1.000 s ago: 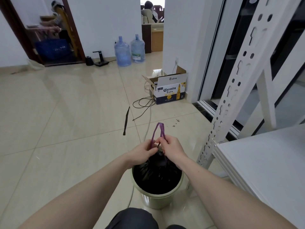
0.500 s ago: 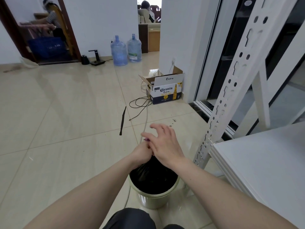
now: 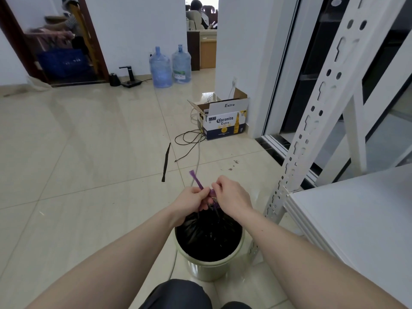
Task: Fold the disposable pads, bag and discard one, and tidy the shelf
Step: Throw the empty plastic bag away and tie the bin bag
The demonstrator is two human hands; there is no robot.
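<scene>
**Both hands at the neck of the black bag**

Your black plastic bin bag point(image 3: 208, 237) sits inside the round pale green plastic bin point(image 3: 209, 267), low in the middle of the view, its mouth gathered upward into a tight neck. From that neck runs a thin purple plastic drawstring point(image 3: 196, 180), one end sticking up toward 11 o'clock above your knuckles.

Your left hand point(image 3: 191, 200) has its fingers curled round the purple drawstring just above the gathered neck. Your right hand point(image 3: 231, 197) is just beside it at 3 o'clock, fingers bent and pinching the same drawstring where it bunches between the two hands. The hands nearly touch; whether the string is knotted between them cannot be told.

At 3 o'clock from the bin stands the white perforated metal shelf upright point(image 3: 312, 121), with the flat white shelf board point(image 3: 356, 219) beyond it at the right edge.

On the glossy beige floor tiles point(image 3: 78, 152), at 12 o'clock from your hands, lie a short black strip point(image 3: 166, 161) and a loose tangle of black cable point(image 3: 189, 139). Farther off at 1 o'clock sits an open white and navy cardboard beer box point(image 3: 225, 121) against the white wall. Two blue plastic water jugs point(image 3: 170, 66) stand well beyond, near 12 o'clock.
</scene>
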